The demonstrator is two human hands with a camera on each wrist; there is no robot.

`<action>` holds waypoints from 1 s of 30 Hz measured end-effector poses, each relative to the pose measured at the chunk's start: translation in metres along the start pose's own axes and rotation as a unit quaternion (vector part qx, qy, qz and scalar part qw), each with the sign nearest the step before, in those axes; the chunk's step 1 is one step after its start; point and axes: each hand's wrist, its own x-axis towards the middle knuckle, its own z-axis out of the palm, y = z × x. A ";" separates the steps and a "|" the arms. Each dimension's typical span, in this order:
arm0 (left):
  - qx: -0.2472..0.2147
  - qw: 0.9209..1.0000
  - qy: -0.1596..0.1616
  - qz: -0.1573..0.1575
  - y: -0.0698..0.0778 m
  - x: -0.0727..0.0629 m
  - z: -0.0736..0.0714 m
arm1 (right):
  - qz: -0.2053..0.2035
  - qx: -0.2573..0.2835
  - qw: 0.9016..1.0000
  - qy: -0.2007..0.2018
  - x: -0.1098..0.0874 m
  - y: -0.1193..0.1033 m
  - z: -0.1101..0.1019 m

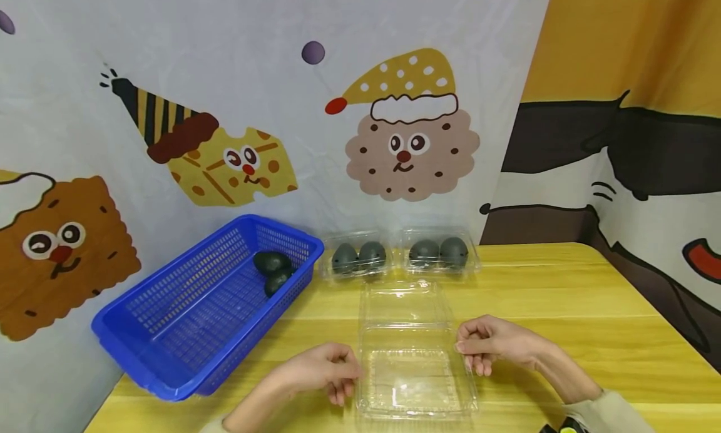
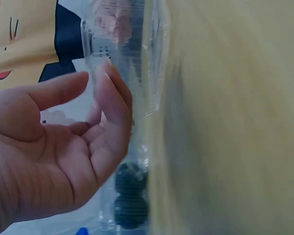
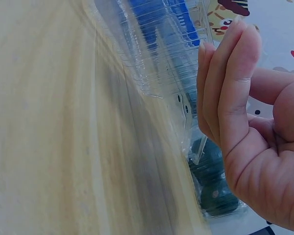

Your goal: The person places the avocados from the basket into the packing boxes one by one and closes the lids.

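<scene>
An unfolded clear plastic clamshell container (image 1: 408,380) lies between my two hands, its lid half towards the back. At its left edge is my left hand (image 1: 332,370), fingers bent loosely and fingertips right at the rim. In the left wrist view a gap shows between the thumb (image 2: 63,90) and the index finger. My right hand (image 1: 490,344) is at the right edge, thumb and index fingertips beside the rim. Its fingers (image 3: 235,83) look nearly straight in the right wrist view, close along the container's side.
A blue plastic basket (image 1: 141,323) stands on the left with two dark green avocados (image 1: 273,272). Behind the unfolded container sit two closed clear containers, left (image 1: 355,236) and right (image 1: 442,234), each with two avocados. A printed cloth (image 1: 327,170) hangs behind the wooden table (image 1: 541,283).
</scene>
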 end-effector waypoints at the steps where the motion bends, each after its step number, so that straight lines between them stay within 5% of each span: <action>1: 0.013 1.000 0.012 0.002 0.002 -0.001 0.000 | 0.000 0.001 1.000 0.000 0.000 0.000 0.000; 6: 0.079 0.995 0.054 0.033 0.012 -0.003 -0.005 | -0.001 0.004 1.000 -0.001 0.000 0.000 0.000; 17: 0.171 0.978 0.072 0.092 0.051 -0.014 -0.016 | 0.004 -0.004 1.000 0.003 0.001 0.000 0.002; 30: 0.281 0.945 0.129 0.108 0.098 -0.034 -0.037 | 0.003 -0.014 1.000 0.008 0.001 0.000 0.002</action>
